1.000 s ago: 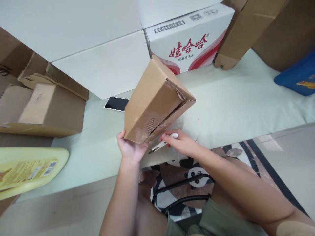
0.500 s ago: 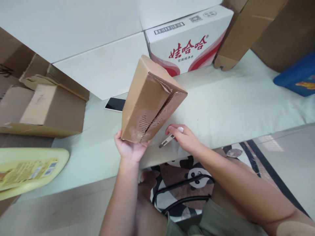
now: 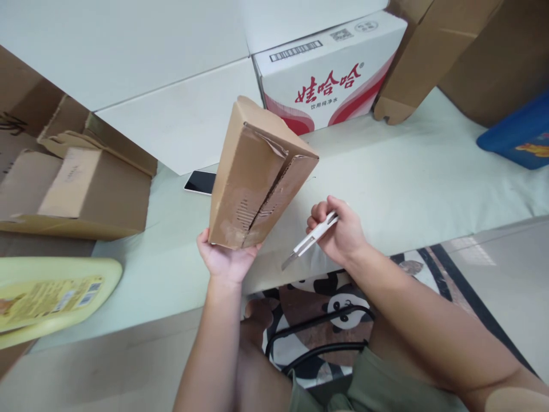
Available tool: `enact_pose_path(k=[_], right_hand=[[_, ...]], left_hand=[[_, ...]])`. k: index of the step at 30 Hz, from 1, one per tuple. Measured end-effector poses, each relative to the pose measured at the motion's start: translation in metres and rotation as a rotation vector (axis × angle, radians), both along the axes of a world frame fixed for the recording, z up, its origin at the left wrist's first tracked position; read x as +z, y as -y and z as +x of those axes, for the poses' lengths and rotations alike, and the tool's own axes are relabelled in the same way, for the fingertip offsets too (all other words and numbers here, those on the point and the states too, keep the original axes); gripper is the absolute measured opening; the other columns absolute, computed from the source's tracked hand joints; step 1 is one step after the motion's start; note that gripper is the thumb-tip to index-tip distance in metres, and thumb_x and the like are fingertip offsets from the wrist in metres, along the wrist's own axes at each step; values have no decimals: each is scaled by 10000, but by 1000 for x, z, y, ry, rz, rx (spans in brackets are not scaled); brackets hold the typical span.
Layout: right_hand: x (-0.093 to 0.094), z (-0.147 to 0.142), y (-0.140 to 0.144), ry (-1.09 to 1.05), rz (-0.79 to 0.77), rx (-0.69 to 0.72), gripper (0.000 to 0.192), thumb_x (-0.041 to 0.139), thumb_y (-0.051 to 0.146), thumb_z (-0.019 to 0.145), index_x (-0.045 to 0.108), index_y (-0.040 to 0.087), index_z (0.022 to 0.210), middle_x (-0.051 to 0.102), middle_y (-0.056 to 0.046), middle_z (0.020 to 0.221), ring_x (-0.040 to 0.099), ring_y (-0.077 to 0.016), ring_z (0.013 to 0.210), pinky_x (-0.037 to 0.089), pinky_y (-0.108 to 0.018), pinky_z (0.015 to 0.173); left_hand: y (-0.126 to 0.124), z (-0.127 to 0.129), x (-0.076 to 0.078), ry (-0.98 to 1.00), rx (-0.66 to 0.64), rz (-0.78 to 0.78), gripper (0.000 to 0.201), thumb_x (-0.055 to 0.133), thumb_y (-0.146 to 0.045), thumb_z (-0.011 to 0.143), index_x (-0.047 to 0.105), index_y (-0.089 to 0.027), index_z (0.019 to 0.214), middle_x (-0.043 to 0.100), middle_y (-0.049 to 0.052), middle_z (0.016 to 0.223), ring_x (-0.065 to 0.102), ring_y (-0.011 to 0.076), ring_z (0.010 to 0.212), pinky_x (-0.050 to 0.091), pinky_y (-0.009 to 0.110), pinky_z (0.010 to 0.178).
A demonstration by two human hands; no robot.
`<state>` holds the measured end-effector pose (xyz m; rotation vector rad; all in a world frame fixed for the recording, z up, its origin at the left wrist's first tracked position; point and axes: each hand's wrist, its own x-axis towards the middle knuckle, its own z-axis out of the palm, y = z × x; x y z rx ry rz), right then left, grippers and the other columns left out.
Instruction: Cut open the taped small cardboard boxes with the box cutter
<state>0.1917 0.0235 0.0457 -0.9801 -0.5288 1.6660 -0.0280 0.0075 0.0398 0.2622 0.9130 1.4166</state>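
Observation:
A brown cardboard box [image 3: 253,177] is tilted up in my left hand [image 3: 229,260], which grips its lower end from below. Along the box's facing side runs a dark slit between two flaps, with a torn strip near the top. My right hand [image 3: 338,229] is closed around a white utility knife [image 3: 315,236]. Its blade is out and points down to the left, apart from the box. Behind the box, a phone [image 3: 200,182] lies partly covered on the pale green cloth [image 3: 412,171].
A white and red carton [image 3: 330,91] stands at the back, beside white boxes [image 3: 180,114]. Open cardboard boxes [image 3: 115,189] are on the left, above a yellow bottle [image 3: 60,294]. At right are a blue container [image 3: 518,134] and more cardboard [image 3: 433,51].
My right hand has turned and shifted slightly right and up, bringing more of the knife into view. The box in my left hand has moved a little to the left.

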Motion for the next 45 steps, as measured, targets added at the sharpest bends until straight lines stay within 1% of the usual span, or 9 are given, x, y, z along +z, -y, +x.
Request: enact_pose_path(k=[5,9,16,20,23,26,28,39,45], right_hand=[[8,11,-4,-93,-18,-108,407,669,507,785,432,247,580,365,35,594,417,-139,526,450,-307,542],[9,9,-3,-48,31,-80,389,679,492,748,416,253,589,290,63,582,366,-121,485,403,-294,500],[22,7,9,169,20,-12,299,697,435,743,468,251,692,320,96,564,227,-55,407,173,-239,399],[28,8,24,489,173,50,205,702,403,811,606,250,907,507,53,621,401,-88,462,237,-242,410],[26,7,26,494,165,53,375,705,430,814,620,264,1139,703,-43,942,583,-126,586,276,-235,394],[23,5,22,378,137,65,473,701,496,806,588,289,1216,628,-112,1436,680,-141,669,286,-220,359],[22,5,20,341,142,72,535,713,534,795,570,305,1257,528,-115,1582,694,-134,680,290,-206,348],[15,5,15,277,58,42,905,669,666,783,316,442,1585,505,-123,1583,722,-162,726,274,-186,337],[16,3,11,291,-6,66,735,664,630,761,438,382,1415,505,-115,1540,738,-134,706,252,-175,352]], left_hand=[[-1,1,0,10,5,6,548,691,-618,696,720,-279,1126,727,122,1265,664,381,1192,623,477,794],[-1,2,2,9,31,-4,558,684,-599,691,724,-283,1149,734,119,1256,675,364,1158,619,450,757],[0,-3,-2,-20,11,10,527,690,-603,695,744,-299,1122,755,109,1228,701,359,1090,622,461,734],[0,-5,-5,-17,16,29,510,693,-578,703,745,-304,1131,762,102,1225,708,358,1103,632,480,765],[0,-5,-5,-17,1,37,522,703,-558,700,738,-305,1155,770,100,1203,717,351,1067,631,472,758],[0,-6,-6,-25,-24,54,555,718,-547,671,735,-306,1171,771,97,1201,722,330,989,620,429,694],[0,-6,-6,-30,-28,66,574,722,-544,659,735,-306,1181,767,96,1216,719,323,976,610,406,668],[-3,-13,-9,-108,46,70,557,729,-501,640,745,-254,1139,783,101,1103,724,282,855,594,354,614],[-5,-24,-11,-137,111,72,527,747,-426,639,744,-246,1133,784,79,992,723,258,798,571,309,586]])
